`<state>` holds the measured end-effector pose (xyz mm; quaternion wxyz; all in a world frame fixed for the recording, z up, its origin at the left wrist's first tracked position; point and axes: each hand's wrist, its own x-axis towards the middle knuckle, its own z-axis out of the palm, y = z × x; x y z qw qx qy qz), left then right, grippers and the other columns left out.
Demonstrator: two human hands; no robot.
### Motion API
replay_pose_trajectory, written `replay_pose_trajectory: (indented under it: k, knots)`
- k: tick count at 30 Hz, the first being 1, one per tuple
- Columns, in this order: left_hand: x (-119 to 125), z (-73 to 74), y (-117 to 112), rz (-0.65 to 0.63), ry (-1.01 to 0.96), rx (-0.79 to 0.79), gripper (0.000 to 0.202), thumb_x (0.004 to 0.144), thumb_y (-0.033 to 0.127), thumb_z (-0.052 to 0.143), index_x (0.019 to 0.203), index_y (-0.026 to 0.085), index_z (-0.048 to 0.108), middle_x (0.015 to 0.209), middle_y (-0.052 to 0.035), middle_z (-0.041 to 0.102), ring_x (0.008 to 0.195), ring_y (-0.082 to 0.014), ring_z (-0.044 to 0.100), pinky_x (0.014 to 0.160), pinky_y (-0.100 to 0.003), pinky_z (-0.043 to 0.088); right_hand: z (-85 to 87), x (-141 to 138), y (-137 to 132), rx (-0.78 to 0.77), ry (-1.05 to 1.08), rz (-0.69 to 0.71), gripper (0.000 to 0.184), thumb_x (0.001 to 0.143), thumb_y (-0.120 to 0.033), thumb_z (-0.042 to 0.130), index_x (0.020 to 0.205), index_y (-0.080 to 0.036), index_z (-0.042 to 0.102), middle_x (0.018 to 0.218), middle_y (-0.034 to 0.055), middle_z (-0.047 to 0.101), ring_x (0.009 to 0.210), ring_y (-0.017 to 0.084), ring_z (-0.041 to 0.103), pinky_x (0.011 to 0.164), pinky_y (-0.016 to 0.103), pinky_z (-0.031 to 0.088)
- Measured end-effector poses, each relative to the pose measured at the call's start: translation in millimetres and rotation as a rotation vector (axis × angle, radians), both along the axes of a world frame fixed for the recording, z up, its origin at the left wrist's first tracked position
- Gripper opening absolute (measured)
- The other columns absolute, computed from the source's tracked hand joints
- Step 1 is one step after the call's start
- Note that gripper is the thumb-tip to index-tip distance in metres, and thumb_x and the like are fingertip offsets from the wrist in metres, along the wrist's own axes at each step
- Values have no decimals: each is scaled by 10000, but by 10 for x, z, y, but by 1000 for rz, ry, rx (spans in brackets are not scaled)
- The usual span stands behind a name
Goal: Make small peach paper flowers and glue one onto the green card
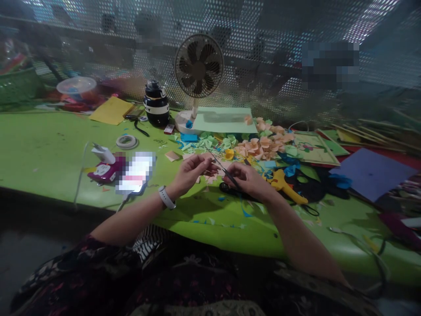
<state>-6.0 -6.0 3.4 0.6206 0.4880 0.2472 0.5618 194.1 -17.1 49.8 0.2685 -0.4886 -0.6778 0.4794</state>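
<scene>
Right hand (246,179): grasping black-handled scissors (232,179), blades aimed toward 11 o'clock. Left hand (195,170): thumb and fingertips pinched beside the blades; whether paper is gripped between them cannot be told. Peach paper scraps (210,179) lie beneath both hands. Green tabletop (49,153): front edge runs across at 6 o'clock, with a mostly open strip bearing blue snippets. Widest open room lies at 9 o'clock, beyond the phone (142,189). Peach paper pieces (268,142) crowd 2 o'clock; yellow glue gun (285,186), just past 3. Labels: dark bottle (157,117), between 10 and 11, has white-band lettering, too blurred to read.
</scene>
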Motion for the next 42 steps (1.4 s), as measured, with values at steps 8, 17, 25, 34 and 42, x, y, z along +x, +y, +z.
replay_pose_trajectory:
  k: [8, 17, 25, 34, 42]
  knots:
    - [8, 5, -10, 10, -4, -19, 381, 780, 488, 789, 885, 145, 660, 806, -46, 759, 766, -142, 741, 738, -266, 605, 19, -2, -9, 14, -7, -24, 504, 615, -606, 812, 767, -208, 542, 647, -37, 548, 567, 109, 477, 516, 251, 354]
    - [5, -5, -2, -2, 0, -30, 368, 797, 480, 777, 898, 147, 658, 813, -51, 758, 802, -152, 744, 758, -281, 608, -18, 27, 8, 34, -29, -28, 514, 630, -621, 804, 765, -206, 531, 633, -35, 547, 557, 107, 486, 512, 250, 351]
    - [3, -11, 16, 10, -22, -45, 369, 784, 480, 788, 870, 147, 653, 810, -50, 757, 778, -152, 740, 738, -278, 604, 56, 21, -13, 38, -50, -32, 538, 612, -658, 799, 738, -208, 532, 633, -20, 582, 559, 113, 510, 511, 252, 385]
    - [-4, -17, 33, 8, -17, -52, 394, 771, 498, 792, 858, 147, 637, 825, -61, 761, 780, -155, 741, 741, -284, 603, 46, 38, -13, 27, -39, -38, 526, 607, -626, 824, 719, -201, 534, 626, -15, 589, 557, 112, 523, 507, 252, 378]
    - [-12, -7, 27, -35, -4, -25, 378, 783, 477, 791, 845, 141, 632, 812, -55, 758, 777, -150, 742, 747, -280, 609, 45, 53, 0, 37, -43, -33, 531, 609, -640, 814, 721, -199, 539, 614, -30, 571, 537, 100, 499, 493, 242, 377]
